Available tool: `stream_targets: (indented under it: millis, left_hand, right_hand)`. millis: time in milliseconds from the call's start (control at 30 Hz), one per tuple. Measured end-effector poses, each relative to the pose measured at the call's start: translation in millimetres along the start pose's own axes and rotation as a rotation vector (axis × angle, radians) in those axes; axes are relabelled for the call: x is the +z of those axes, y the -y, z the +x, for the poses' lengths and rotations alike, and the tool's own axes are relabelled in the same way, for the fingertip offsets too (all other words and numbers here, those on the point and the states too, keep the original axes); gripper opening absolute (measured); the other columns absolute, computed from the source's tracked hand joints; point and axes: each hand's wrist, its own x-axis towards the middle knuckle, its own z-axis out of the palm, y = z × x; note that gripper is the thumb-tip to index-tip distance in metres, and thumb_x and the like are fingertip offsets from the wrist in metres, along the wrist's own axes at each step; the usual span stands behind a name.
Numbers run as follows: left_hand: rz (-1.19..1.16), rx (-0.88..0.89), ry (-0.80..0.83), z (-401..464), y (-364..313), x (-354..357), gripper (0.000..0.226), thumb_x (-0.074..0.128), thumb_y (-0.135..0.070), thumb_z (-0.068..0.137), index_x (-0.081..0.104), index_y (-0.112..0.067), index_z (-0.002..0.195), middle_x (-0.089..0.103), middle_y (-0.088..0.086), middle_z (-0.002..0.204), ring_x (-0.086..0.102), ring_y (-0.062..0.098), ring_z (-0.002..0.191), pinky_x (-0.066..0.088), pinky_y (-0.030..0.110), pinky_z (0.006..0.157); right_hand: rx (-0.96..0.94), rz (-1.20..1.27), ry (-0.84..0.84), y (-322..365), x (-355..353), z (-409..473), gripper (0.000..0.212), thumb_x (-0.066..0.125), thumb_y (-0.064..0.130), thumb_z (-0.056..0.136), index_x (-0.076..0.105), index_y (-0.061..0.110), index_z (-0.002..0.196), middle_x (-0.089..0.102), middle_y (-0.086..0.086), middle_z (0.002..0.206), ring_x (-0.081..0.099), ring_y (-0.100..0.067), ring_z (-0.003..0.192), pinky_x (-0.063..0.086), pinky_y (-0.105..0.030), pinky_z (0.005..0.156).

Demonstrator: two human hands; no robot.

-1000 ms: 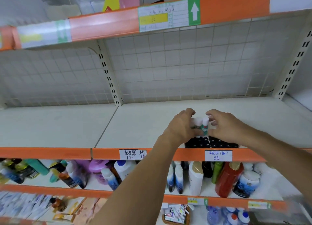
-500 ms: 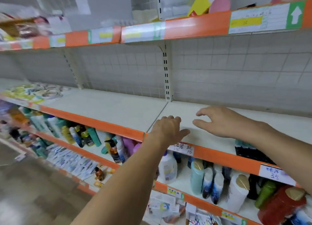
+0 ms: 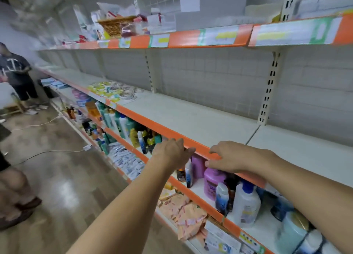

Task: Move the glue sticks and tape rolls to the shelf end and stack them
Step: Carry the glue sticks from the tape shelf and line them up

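A pile of tape rolls, white and yellow-green, lies on the white middle shelf far off to the left. My left hand hovers in front of the shelf's orange edge, fingers relaxed, holding nothing. My right hand rests its fingers on the orange edge strip to the right, also empty. No glue sticks are in view; the black rolls seen earlier are out of frame.
The lower shelf holds several bottles and packets. A wicker basket sits on the top shelf. A person stands at the aisle's far left, another person's foot is nearby, and cables cross the floor.
My hands let go of the glue sticks set on the black rolls. My view swung left along the shelf, both hands now empty at its front edge.
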Motion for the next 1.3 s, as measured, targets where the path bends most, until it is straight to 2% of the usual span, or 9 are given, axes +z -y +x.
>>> stream_targets:
  millis: [167, 333, 467, 733, 800, 867, 967, 1133, 1300]
  left_hand:
    - [0.006, -0.044, -0.067, 21, 58, -4, 0.062, 0.027, -0.063, 0.098, 0.052, -0.012, 0.123, 0.059, 0.012, 0.121, 0.056, 0.031, 0.109, 0.047, 0.043, 0.087]
    - [0.008, -0.104, -0.086, 41, 103, -6, 0.053, 0.035, -0.058, 0.098, 0.051, -0.014, 0.123, 0.058, 0.010, 0.119, 0.057, 0.030, 0.108, 0.048, 0.043, 0.087]
    - [0.023, -0.151, -0.053, 62, 149, -5, 0.049, 0.040, -0.058, 0.097, 0.052, -0.015, 0.116, 0.061, 0.009, 0.114, 0.058, 0.029, 0.102, 0.044, 0.038, 0.077]
    - [-0.020, -0.255, 0.010, 105, 247, 0, 0.060, 0.034, -0.061, 0.098, 0.044, -0.015, 0.136, 0.056, 0.010, 0.132, 0.056, 0.031, 0.117, 0.048, 0.042, 0.089]
    - [-0.006, -0.291, 0.030, 124, 275, 0, 0.067, 0.030, -0.066, 0.096, 0.042, -0.017, 0.140, 0.053, 0.010, 0.137, 0.053, 0.030, 0.121, 0.047, 0.043, 0.094]
    - [0.010, -0.320, 0.027, 146, 304, -1, 0.069, 0.027, -0.069, 0.095, 0.044, -0.019, 0.139, 0.054, 0.010, 0.135, 0.053, 0.031, 0.120, 0.047, 0.044, 0.094]
    - [0.032, -0.355, 0.042, 182, 348, -7, 0.068, 0.026, -0.069, 0.095, 0.047, -0.018, 0.135, 0.055, 0.011, 0.131, 0.054, 0.032, 0.116, 0.047, 0.044, 0.090]
    - [0.028, -0.383, 0.021, 242, 407, -23, 0.065, 0.029, -0.065, 0.097, 0.046, -0.015, 0.135, 0.052, 0.013, 0.135, 0.049, 0.033, 0.123, 0.044, 0.045, 0.095]
    - [0.011, -0.358, 0.042, 291, 449, -21, 0.065, 0.030, -0.064, 0.097, 0.043, -0.015, 0.137, 0.047, 0.013, 0.141, 0.043, 0.034, 0.130, 0.040, 0.048, 0.103]
  right_hand:
    - [-0.079, 0.009, -0.074, 43, -2, 55, 0.049, 0.047, 0.063, 0.092, 0.058, 0.024, 0.121, 0.056, -0.005, 0.109, 0.057, -0.024, 0.099, 0.049, -0.043, 0.090]
    - [-0.126, 0.027, -0.125, 78, -2, 105, 0.044, 0.051, 0.059, 0.092, 0.056, 0.022, 0.115, 0.050, -0.002, 0.102, 0.056, -0.024, 0.095, 0.049, -0.042, 0.086]
    - [-0.161, -0.004, -0.093, 103, -10, 153, 0.048, 0.049, 0.062, 0.092, 0.058, 0.019, 0.111, 0.052, 0.000, 0.098, 0.057, -0.024, 0.094, 0.050, -0.041, 0.085]
    - [-0.258, -0.061, -0.016, 165, -25, 266, 0.058, 0.045, 0.066, 0.092, 0.059, 0.018, 0.121, 0.060, -0.005, 0.113, 0.058, -0.026, 0.101, 0.050, -0.044, 0.090]
    - [-0.287, -0.083, 0.024, 183, -29, 298, 0.054, 0.046, 0.063, 0.093, 0.058, 0.016, 0.117, 0.058, -0.004, 0.105, 0.057, -0.025, 0.098, 0.050, -0.041, 0.086]
    - [-0.306, -0.102, 0.041, 201, -34, 334, 0.052, 0.048, 0.061, 0.094, 0.058, 0.014, 0.112, 0.057, -0.003, 0.096, 0.056, -0.025, 0.092, 0.049, -0.038, 0.079]
    - [-0.334, -0.080, 0.059, 226, -49, 388, 0.058, 0.049, 0.062, 0.093, 0.057, 0.013, 0.124, 0.059, -0.004, 0.110, 0.058, -0.027, 0.102, 0.048, -0.035, 0.084]
    - [-0.357, -0.122, 0.029, 256, -78, 471, 0.039, 0.049, 0.058, 0.095, 0.047, 0.019, 0.093, 0.044, 0.001, 0.085, 0.049, -0.024, 0.087, 0.044, -0.038, 0.076]
    - [-0.330, -0.154, 0.032, 274, -88, 534, 0.041, 0.053, 0.058, 0.092, 0.053, 0.017, 0.099, 0.049, -0.002, 0.092, 0.055, -0.027, 0.094, 0.049, -0.041, 0.085]
